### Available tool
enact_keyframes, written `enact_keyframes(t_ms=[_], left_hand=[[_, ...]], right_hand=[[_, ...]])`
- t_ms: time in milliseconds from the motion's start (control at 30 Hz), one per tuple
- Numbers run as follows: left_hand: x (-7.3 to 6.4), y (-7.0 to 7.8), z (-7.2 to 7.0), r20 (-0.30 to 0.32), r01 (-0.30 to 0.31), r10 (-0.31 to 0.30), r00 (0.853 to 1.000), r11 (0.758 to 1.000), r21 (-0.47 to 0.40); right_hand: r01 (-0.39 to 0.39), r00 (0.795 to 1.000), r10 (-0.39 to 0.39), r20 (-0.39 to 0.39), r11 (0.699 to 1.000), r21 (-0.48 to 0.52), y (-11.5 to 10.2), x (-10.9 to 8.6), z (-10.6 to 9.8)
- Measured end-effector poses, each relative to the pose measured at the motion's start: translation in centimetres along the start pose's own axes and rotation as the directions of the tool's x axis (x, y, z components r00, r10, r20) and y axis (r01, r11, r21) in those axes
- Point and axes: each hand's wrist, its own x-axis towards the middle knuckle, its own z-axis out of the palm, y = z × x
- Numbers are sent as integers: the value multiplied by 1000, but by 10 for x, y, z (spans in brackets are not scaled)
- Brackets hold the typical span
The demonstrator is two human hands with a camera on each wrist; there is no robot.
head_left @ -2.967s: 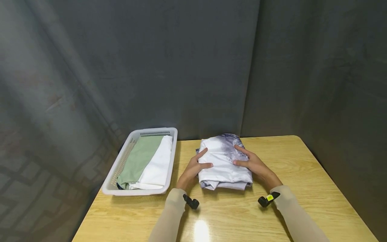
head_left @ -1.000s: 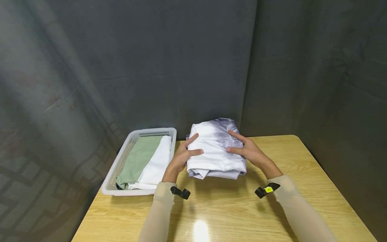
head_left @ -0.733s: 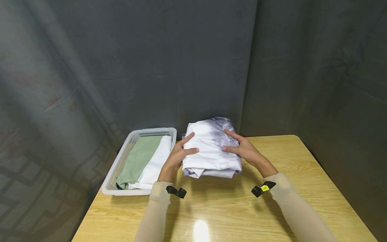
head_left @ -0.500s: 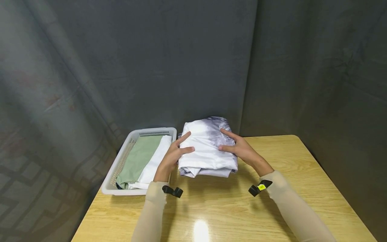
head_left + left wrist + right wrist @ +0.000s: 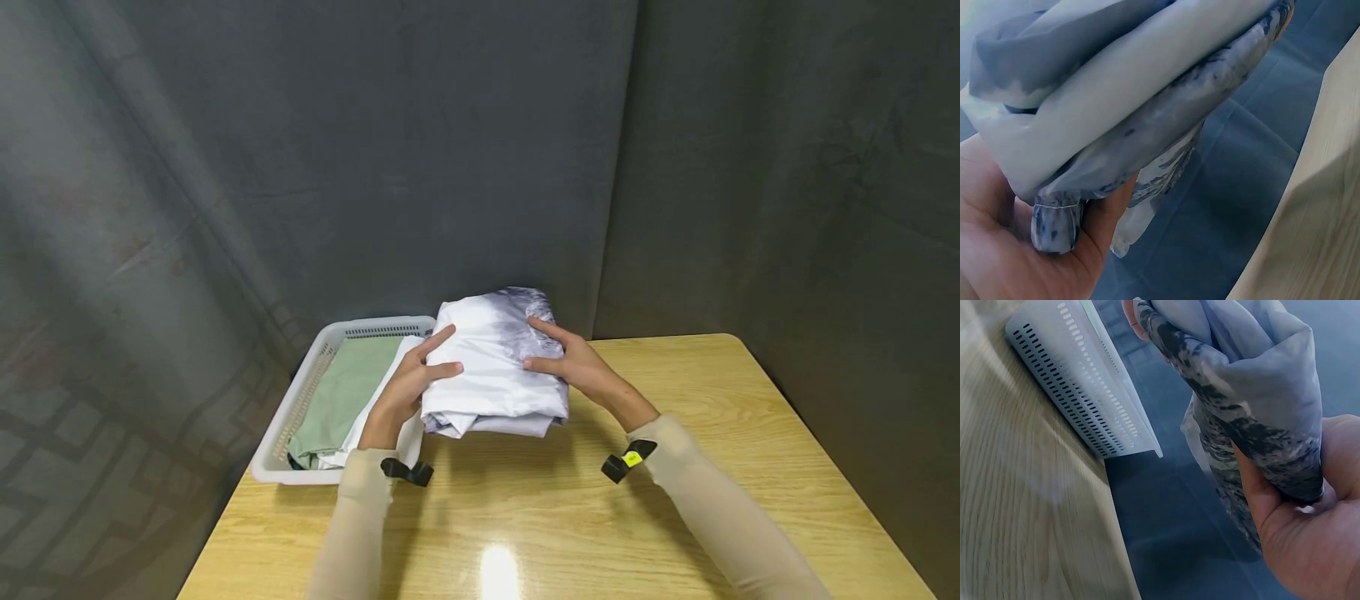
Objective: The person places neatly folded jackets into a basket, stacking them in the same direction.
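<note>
I hold the folded white-and-grey cloth (image 5: 491, 367) lifted off the table (image 5: 675, 500), left hand (image 5: 405, 387) and right hand (image 5: 573, 371) each grasping a side. The basket (image 5: 300, 400) lies at nine o'clock; next I judge a leftward carry, then lowering it onto the folded clothes (image 5: 352, 400)

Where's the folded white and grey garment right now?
In the head view the folded garment is held between left hand and right hand, left of centre, overlapping the white basket's right edge.
</note>
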Motion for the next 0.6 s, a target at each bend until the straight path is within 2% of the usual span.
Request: enact_keyframes(t_ms=[367, 600], left_hand=[[-3, -3, -21, 11, 32, -32, 999, 999, -37], [-8, -5, -29, 20, 57, -55, 998, 995, -82]], right_hand=[[8, 1000, -8, 29, 1000, 18, -4, 11, 15], [-6, 999, 6, 36, 1000, 15, -5, 15, 25]])
